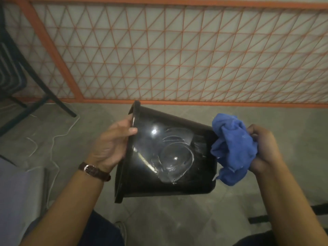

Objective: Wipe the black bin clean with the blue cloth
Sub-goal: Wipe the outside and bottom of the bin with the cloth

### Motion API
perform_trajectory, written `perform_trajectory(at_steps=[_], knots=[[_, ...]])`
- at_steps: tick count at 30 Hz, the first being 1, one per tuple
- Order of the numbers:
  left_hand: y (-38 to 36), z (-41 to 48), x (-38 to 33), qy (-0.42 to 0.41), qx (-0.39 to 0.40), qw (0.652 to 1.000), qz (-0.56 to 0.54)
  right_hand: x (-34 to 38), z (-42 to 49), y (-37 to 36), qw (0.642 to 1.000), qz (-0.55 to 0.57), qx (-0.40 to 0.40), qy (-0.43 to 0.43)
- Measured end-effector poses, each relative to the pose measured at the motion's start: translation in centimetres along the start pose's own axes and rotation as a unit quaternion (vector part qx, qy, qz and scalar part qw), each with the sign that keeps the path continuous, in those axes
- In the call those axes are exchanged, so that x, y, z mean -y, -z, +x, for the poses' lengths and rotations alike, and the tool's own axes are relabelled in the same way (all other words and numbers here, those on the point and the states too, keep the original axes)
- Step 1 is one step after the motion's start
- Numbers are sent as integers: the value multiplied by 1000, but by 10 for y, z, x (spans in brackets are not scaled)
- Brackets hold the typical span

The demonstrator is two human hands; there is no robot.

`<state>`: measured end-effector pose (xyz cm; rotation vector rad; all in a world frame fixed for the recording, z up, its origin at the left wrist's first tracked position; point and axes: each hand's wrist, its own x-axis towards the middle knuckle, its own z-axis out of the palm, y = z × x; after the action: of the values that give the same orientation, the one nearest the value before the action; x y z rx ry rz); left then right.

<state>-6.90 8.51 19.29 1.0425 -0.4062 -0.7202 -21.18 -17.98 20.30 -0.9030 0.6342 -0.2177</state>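
The black bin [177, 181] is held on its side above the floor, its rim to the left and its base to the right. Wet swirl marks shine on its glossy wall. My left hand [111, 144] grips the rim, thumb over the outside edge. My right hand [262, 150] holds the bunched blue cloth [232, 150] against the bin's base end. The inside of the bin is hidden.
An orange wire-mesh panel [177, 59] stands along the far side. A dark chair [14, 71] is at the left, with a white cord [53, 139] trailing over the concrete floor [177, 219]. My knees show at the bottom edge.
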Motion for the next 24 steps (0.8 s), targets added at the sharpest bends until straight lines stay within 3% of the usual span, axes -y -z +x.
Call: perform_trajectory(at_steps=[3, 5, 8, 13, 17, 20, 22, 24], knots=[[-7, -6, -3, 28, -41, 998, 31, -1, -6, -3, 1000, 22, 13, -13], [-8, -7, 3, 68, -55, 990, 112, -6, -6, -3, 1000, 20, 10, -12], [4, -9, 33, 53, -170, 955, 238, -9, -8, -5, 1000, -15, 11, -4], [11, 12, 48, 15, -322, 898, 300, -7, -16, -8, 997, -30, 25, 71], [24, 32, 42, -5, -345, 874, 343, -22, -26, 1, 994, -52, 84, 46], [31, 33, 36, 15, -343, 876, 338, -44, -33, 7, 991, -103, 34, 75], [35, 34, 34, 33, -344, 876, 336, -61, -37, 1, 959, -236, -53, 149], [33, 32, 33, 47, -350, 870, 343, -74, -35, -5, 885, -399, -97, 220]])
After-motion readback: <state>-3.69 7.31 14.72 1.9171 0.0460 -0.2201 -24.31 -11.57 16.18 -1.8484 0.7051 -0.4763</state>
